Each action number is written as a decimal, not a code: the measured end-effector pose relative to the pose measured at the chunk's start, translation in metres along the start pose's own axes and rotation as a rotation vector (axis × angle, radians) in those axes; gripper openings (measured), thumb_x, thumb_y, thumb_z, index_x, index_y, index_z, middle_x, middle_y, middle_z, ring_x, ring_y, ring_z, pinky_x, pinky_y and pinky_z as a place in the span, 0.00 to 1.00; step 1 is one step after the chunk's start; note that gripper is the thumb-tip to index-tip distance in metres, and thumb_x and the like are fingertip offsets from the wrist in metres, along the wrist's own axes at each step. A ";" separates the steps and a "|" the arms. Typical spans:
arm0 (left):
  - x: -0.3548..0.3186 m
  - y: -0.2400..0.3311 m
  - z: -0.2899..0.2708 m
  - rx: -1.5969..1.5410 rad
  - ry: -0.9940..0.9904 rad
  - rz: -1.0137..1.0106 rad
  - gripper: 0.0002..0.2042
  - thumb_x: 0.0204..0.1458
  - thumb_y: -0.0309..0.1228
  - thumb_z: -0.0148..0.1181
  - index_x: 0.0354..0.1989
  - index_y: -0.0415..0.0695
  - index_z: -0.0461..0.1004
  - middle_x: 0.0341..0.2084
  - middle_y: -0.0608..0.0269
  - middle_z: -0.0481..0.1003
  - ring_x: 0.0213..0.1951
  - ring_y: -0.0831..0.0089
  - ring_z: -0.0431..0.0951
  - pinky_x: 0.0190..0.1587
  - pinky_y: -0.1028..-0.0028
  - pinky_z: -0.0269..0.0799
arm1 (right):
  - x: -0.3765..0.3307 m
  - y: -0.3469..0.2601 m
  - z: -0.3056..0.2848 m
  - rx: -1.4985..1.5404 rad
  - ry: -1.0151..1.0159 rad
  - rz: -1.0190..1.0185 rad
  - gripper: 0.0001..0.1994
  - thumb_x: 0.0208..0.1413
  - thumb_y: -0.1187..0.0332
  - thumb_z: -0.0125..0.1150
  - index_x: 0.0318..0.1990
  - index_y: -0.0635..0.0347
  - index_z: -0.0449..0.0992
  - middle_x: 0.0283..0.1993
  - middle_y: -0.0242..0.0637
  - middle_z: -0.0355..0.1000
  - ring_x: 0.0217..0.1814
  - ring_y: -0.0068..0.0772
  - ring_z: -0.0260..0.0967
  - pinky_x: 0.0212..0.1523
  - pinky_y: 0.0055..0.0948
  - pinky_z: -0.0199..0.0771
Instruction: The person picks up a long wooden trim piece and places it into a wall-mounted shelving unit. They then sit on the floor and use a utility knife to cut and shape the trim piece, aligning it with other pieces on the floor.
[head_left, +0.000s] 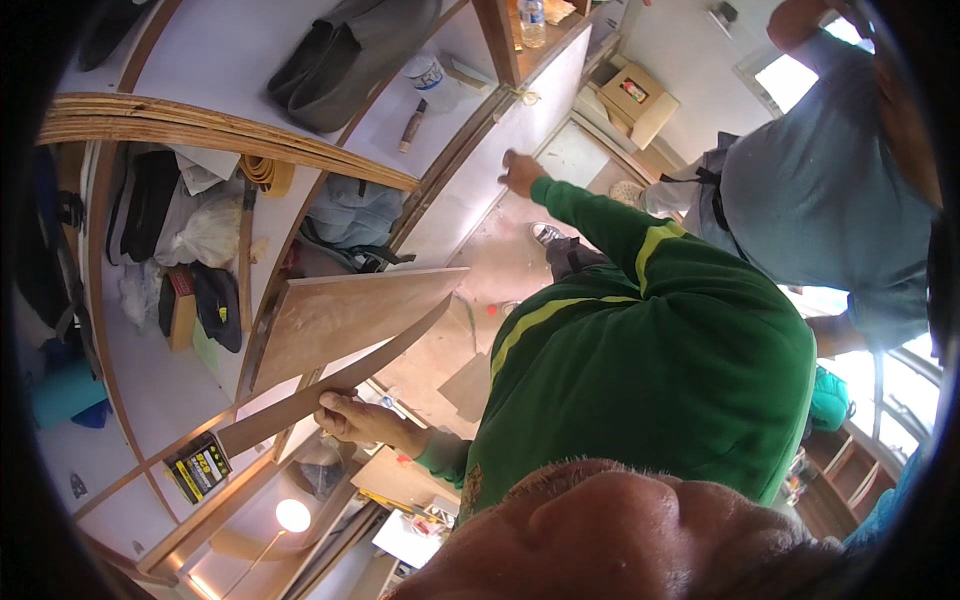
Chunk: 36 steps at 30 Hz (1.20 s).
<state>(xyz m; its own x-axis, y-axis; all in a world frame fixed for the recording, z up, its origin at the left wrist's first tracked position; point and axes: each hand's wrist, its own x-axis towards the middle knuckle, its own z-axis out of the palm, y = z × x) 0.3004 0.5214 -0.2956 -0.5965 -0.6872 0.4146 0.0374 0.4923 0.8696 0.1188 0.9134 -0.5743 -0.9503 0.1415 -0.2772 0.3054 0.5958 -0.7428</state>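
Observation:
My left hand (345, 415) is closed around a long, thin brown strip (320, 391), which bends slightly and runs along the lower side of a light wooden panel (355, 318). One end of the strip is close to a black and yellow box (197, 467) in the shelving. Out to the far side reaches my right hand (523, 172), beside a white cabinet side panel (470, 207). Its fingers are slightly bent and apart, and nothing shows in them. Whether they touch the panel I cannot tell.
Open shelves with wooden edges (230, 139) hold dark shoes (345, 62), bags and a tape roll (262, 174). Another person in a grey shirt (830, 190) stands close at the right. Cardboard boxes (632, 100) sit at the back; a lit lamp (293, 515) is at lower left.

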 end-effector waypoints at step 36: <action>0.360 0.379 0.030 -1.335 -0.353 0.650 0.13 0.60 0.22 0.65 0.52 0.45 0.74 0.46 0.61 0.78 0.47 0.69 0.81 0.50 0.65 0.82 | -0.020 -0.492 -0.503 1.470 -0.114 -1.561 0.13 0.70 0.66 0.55 0.55 0.64 0.72 0.50 0.41 0.72 0.55 0.44 0.70 0.61 0.47 0.74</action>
<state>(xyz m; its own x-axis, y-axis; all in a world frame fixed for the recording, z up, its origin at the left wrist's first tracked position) 0.0757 0.4767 0.1749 -0.3394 -0.2954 0.8931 0.9182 -0.3102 0.2464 -0.0424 1.0153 0.1036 -0.4171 0.2017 0.8862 -0.6529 -0.7448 -0.1378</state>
